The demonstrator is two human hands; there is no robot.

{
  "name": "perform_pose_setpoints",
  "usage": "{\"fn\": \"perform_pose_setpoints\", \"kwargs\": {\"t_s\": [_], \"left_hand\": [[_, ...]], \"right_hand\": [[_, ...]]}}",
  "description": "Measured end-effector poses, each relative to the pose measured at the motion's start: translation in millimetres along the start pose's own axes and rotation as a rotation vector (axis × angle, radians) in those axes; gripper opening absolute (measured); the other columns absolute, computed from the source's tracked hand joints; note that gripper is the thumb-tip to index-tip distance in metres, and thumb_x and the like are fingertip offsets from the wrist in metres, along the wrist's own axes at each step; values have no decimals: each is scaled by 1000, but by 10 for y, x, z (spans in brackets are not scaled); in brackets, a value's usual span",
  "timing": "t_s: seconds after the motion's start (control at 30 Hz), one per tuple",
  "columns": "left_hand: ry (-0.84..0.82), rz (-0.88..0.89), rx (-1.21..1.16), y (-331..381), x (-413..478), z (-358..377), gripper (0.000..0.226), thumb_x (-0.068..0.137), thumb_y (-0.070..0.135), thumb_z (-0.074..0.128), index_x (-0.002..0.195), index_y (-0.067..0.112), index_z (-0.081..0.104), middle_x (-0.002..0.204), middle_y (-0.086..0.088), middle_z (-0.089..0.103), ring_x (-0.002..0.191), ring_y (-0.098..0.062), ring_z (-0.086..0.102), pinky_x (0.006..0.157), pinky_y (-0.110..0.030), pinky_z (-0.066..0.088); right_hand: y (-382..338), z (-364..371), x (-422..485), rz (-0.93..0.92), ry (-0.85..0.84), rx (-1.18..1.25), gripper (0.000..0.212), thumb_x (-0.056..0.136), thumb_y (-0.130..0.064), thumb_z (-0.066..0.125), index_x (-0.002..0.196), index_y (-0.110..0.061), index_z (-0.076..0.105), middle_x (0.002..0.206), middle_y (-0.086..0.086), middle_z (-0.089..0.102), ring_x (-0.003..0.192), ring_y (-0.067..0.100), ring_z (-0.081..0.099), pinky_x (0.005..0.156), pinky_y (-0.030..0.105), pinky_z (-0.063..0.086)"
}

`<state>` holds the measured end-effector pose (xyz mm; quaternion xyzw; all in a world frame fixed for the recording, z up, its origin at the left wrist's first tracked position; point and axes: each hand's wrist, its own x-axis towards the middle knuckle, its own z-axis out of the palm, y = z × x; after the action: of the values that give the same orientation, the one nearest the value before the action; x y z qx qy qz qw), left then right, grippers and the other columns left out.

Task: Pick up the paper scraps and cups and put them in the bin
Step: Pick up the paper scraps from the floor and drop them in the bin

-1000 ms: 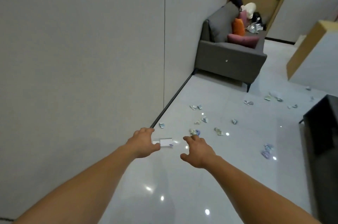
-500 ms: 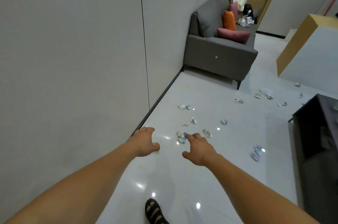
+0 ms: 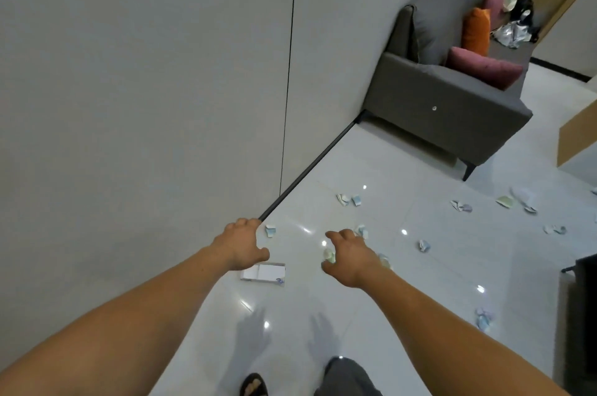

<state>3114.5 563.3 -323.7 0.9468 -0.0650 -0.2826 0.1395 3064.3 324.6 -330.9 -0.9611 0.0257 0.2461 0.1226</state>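
Where the grey wall (image 3: 145, 88) filled the nine o'clock side, its dark skirting strip (image 3: 310, 166) ran from beside the left hand (image 3: 240, 244) toward one o'clock. It ended at a grey sofa (image 3: 452, 105), which stood against the wall with an orange cushion (image 3: 475, 30) and a pink cushion (image 3: 484, 67) on its seat. Glossy white floor (image 3: 452, 266) lay open between that strip and a dark cabinet (image 3: 581, 315) at the three o'clock edge. A sandalled foot (image 3: 253, 386) and a trousered knee (image 3: 347, 376) showed at six o'clock.

The left hand hovered near the strip, fingers loosely curled and thumb out, holding nothing. A flat white paper sheet (image 3: 265, 272) lay on the floor just at its five o'clock, and a small scrap (image 3: 270, 230) just at its one o'clock.

The right hand (image 3: 350, 258) reached forward, fingers spread and slightly bent, apparently empty. A crumpled pale scrap (image 3: 329, 255) showed at its thumb side; whether they touched could not be told. More paper scraps (image 3: 423, 245) lay scattered toward twelve and two o'clock, well apart from one another.
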Motion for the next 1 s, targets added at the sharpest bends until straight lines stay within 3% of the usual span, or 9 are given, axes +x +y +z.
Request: {"fn": "perform_pose_setpoints", "kwargs": {"t_s": [0.27,0.47,0.73,1.0], "left_hand": [[-25,-197,-141,-1,939,133,78,83,44,61,149,21,24,149,-5,32,136,-26,31,108,-39,35],[-41,-350,-281,-59,1857,680,66,82,43,62,139,22,36,140,-1,41,130,-21,36,101,-31,36],[-86,-404,-355,-783,3598,2384,73,86,46,60,147,24,25,145,3,36,131,-16,35,101,-27,35],[5,-447,-410,-1708,4991,4077,74,85,44,62,147,27,26,146,3,35,132,-17,36,101,-29,34]], "right_hand": [[192,-38,1553,-186,-177,-91,71,91,-42,54,151,-24,22,151,6,29,131,28,37,99,40,42],[461,363,2887,-260,-268,-115,67,92,-41,54,150,-25,25,148,4,32,130,26,38,101,38,42],[746,2215,4762,-335,-278,-172,70,91,-36,55,151,-26,20,150,4,29,130,27,37,98,39,43],[835,4209,6417,-401,-177,-191,79,88,-30,63,151,-29,16,154,4,19,131,31,35,94,39,45]]}}
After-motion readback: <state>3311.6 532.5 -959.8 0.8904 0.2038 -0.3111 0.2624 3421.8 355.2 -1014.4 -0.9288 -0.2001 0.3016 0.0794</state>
